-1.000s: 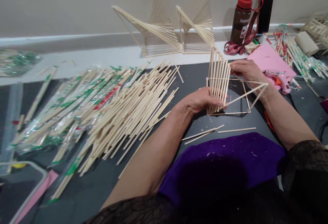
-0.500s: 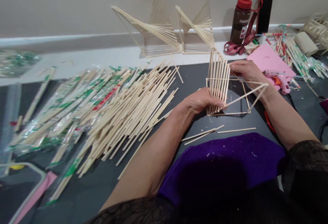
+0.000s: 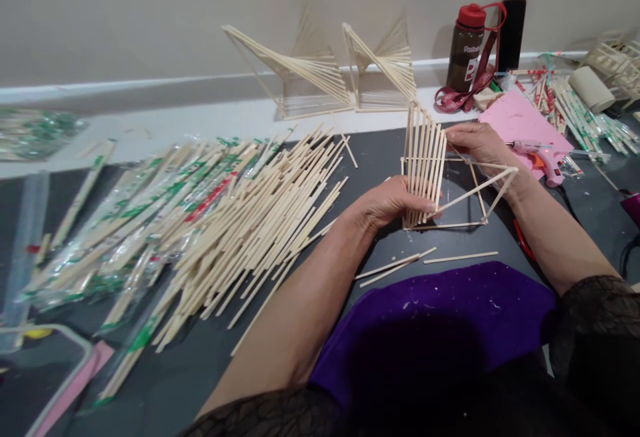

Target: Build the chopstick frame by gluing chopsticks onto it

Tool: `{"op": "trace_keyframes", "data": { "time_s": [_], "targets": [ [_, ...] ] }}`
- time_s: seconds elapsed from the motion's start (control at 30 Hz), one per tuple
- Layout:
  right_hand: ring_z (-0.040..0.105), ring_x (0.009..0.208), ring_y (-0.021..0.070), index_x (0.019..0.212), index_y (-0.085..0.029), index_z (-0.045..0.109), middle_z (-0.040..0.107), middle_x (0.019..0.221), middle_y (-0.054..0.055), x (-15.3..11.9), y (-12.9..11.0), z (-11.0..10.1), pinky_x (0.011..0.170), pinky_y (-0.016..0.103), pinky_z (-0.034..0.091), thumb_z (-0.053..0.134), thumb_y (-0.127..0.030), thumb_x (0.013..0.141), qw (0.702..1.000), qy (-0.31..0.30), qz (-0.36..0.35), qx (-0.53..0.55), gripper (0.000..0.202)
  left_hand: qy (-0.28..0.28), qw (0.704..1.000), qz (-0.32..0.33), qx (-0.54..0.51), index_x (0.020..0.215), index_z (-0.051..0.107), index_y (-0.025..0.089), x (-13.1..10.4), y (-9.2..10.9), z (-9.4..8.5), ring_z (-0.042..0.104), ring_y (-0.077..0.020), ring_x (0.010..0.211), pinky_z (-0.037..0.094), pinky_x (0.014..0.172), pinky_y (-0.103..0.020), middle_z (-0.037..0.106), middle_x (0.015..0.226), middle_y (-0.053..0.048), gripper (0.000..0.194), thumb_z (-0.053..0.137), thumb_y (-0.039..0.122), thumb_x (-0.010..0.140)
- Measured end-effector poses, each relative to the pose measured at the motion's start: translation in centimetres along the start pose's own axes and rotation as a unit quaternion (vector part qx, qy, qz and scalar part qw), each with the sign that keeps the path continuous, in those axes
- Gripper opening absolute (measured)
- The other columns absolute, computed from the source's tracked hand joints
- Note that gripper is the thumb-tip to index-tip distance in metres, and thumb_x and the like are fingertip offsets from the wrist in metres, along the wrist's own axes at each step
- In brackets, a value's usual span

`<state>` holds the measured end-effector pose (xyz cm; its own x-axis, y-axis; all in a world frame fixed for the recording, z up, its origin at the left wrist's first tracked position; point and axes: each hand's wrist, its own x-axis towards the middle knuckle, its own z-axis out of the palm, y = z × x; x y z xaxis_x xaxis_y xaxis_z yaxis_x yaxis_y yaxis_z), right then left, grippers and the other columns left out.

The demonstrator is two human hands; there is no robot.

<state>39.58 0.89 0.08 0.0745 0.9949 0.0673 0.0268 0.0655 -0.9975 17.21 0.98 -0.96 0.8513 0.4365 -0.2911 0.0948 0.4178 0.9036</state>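
A frame of thin wooden sticks [image 3: 423, 170], with a row of several slanted sticks on its left side, stands on the dark table in front of me. My left hand [image 3: 395, 200] is closed on the lower part of that row, thumb across the front. At the row's upper right edge, my right hand [image 3: 473, 142] pinches the end of a stick with its fingertips. A few loose sticks [image 3: 461, 257] lie in front of the frame, near the purple cloth [image 3: 440, 290].
Loose sticks [image 3: 260, 224] and plastic-wrapped sticks [image 3: 135, 217] cover the left. Two finished-looking stick models [image 3: 313, 74] [image 3: 383, 64] stand by the wall. At right are a bottle [image 3: 466, 50], pink sheet [image 3: 520, 120], glue gun [image 3: 543, 154] and red-handled tool [image 3: 523, 240].
The whole view has shifted slightly, so most things sit a little lower. Both hands keep their hold on the stick frame, with no other clear movement.
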Motion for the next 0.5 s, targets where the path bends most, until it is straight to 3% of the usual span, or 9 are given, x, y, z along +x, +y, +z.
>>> {"op": "trace_keyframes", "data": {
  "time_s": [0.2,0.5],
  "targets": [
    [0.062,0.068,0.0136,0.075,-0.02,0.078,0.07,0.07,0.001,-0.07,0.12,-0.06,0.071,0.029,0.05,0.083,-0.033,0.066,1.0,0.0,0.009,0.027,0.017,0.002,0.999,-0.007,-0.039,0.076,0.07,0.012,0.25,-0.05,-0.28,0.064,-0.0157,0.061,0.048,0.062,-0.03,0.071,0.069,-0.006,0.034,0.087,0.031,0.054],
    [0.065,0.073,0.0163,0.072,-0.017,0.074,0.069,0.069,0.002,-0.14,-0.12,0.22,0.067,0.027,0.051,0.084,-0.033,0.067,1.0,0.02,0.014,0.017,0.02,0.016,1.0,0.009,-0.003,0.069,0.069,0.011,0.35,-0.14,0.16,0.061,-0.0149,0.059,0.047,0.06,-0.029,0.069,0.065,-0.005,0.025,0.084,0.026,0.055]
  ]
}}
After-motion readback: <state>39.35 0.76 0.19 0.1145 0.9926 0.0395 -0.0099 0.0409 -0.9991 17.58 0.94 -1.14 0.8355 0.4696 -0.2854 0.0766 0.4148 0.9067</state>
